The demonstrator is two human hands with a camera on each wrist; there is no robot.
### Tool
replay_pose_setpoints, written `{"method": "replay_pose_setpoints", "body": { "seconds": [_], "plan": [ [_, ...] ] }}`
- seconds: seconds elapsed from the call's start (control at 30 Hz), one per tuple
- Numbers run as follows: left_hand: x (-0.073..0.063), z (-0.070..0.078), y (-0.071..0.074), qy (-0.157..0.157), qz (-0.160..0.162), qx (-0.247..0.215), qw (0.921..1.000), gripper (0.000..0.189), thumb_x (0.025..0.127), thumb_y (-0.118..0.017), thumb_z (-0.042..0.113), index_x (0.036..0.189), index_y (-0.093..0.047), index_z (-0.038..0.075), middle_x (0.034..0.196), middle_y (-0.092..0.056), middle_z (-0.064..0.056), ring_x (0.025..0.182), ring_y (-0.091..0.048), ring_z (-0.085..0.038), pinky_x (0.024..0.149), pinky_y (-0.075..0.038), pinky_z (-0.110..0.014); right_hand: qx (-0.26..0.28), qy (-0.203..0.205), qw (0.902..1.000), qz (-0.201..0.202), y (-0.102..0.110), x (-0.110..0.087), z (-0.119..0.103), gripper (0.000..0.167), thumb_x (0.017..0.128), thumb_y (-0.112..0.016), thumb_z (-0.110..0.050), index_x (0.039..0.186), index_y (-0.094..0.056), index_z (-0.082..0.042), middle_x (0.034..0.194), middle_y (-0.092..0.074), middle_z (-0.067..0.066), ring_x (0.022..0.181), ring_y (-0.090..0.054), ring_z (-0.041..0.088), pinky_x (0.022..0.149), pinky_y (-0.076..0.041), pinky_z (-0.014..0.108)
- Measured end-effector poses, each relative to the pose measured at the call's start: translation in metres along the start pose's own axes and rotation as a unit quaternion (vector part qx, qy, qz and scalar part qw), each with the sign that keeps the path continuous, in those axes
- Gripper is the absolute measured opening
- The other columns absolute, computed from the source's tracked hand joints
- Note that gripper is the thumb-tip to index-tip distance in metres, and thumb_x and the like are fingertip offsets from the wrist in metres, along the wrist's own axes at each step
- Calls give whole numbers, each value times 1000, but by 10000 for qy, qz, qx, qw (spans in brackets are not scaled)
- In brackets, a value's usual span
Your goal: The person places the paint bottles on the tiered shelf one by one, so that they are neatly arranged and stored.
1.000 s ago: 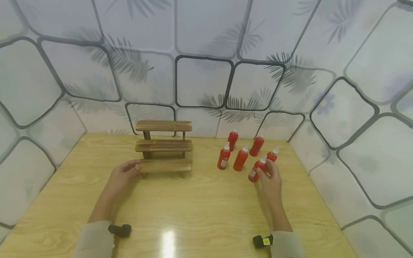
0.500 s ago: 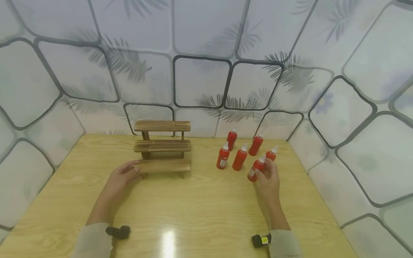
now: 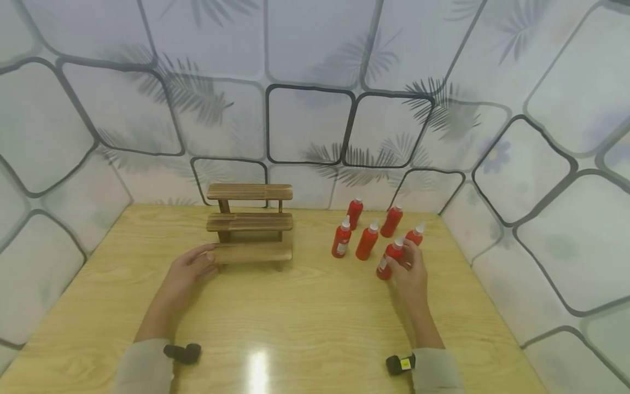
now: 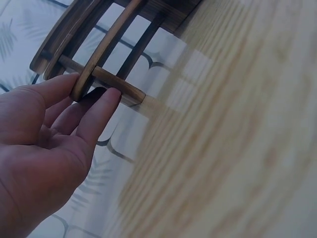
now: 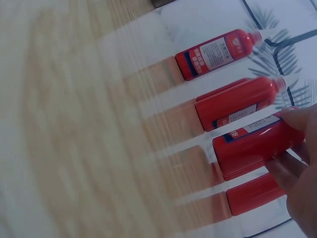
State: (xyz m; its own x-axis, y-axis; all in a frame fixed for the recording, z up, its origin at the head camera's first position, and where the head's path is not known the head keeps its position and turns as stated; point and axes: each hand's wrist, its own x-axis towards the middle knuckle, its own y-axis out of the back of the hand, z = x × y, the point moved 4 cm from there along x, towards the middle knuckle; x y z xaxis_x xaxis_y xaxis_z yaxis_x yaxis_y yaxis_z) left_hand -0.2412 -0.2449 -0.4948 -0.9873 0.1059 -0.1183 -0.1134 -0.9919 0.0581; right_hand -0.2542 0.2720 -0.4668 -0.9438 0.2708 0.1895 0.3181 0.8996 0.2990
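Note:
A three-tier wooden display stand (image 3: 249, 222) is at the back left of the table. My left hand (image 3: 186, 271) pinches the left end of its lowest tier; in the left wrist view the thumb is at one face of the board (image 4: 106, 44) and the fingertips at the other. My right hand (image 3: 412, 279) grips the upper part of a red squeeze bottle (image 3: 386, 266) with a white nozzle cap, between thumb and fingers. In the right wrist view this bottle (image 5: 250, 151) is tilted, its base close to the tabletop.
Several more red bottles stand around the held one: one front left (image 3: 341, 241), one beside it (image 3: 366, 244), two behind, and one (image 3: 414, 237) partly behind my right hand. Patterned walls (image 3: 315, 126) close off the wooden table (image 3: 295, 328) at the back and sides.
The held bottle has shifted slightly left and toward me with my right hand, and its tilt has changed a little. My left hand and the stand have stayed put.

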Motion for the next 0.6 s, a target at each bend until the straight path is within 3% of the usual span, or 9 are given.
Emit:
{"method": "replay_pose_setpoints", "body": {
  "seconds": [0.1, 0.23, 0.37, 0.6],
  "plan": [
    [-1, 0, -1, 48, -16, -44, 10000, 66, 106, -52, 37, 158, -28, 5, 156, -34, -30, 130, -57, -30, 105, -51, -28, 25, 93, 9999, 38, -1, -2, -7, 56, 96, -70, -10, 146, -45, -14, 143, -55, 11, 124, -52, 19, 108, -48, 27],
    [-2, 3, -2, 137, 0, -12, 9999, 66, 106, -52, 36, 158, -26, 6, 158, -32, -28, 131, -57, -28, 104, -51, -25, 168, 720, 9966, 359, -1, -4, -20, 52, 94, -73, -13, 141, -51, -15, 133, -62, 6, 112, -58, 10, 93, -49, 13],
    [-4, 4, -3, 186, 9, 24, 9998, 66, 106, -51, 36, 159, -25, 6, 160, -28, -27, 134, -53, -32, 105, -50, -24, 485, 1279, 9896, 452, -4, -6, -34, 52, 91, -75, -10, 139, -54, -12, 129, -63, 8, 110, -61, 8, 91, -52, 12],
    [-3, 4, -4, 271, -16, 10, 9996, 63, 106, -52, 35, 158, -27, 8, 165, -19, -24, 132, -55, -29, 105, -49, -25, 593, 1321, 9891, 252, -19, -10, -60, 54, 90, -77, -12, 139, -55, -17, 132, -62, 4, 116, -59, 10, 94, -53, 15]
  ]
}}
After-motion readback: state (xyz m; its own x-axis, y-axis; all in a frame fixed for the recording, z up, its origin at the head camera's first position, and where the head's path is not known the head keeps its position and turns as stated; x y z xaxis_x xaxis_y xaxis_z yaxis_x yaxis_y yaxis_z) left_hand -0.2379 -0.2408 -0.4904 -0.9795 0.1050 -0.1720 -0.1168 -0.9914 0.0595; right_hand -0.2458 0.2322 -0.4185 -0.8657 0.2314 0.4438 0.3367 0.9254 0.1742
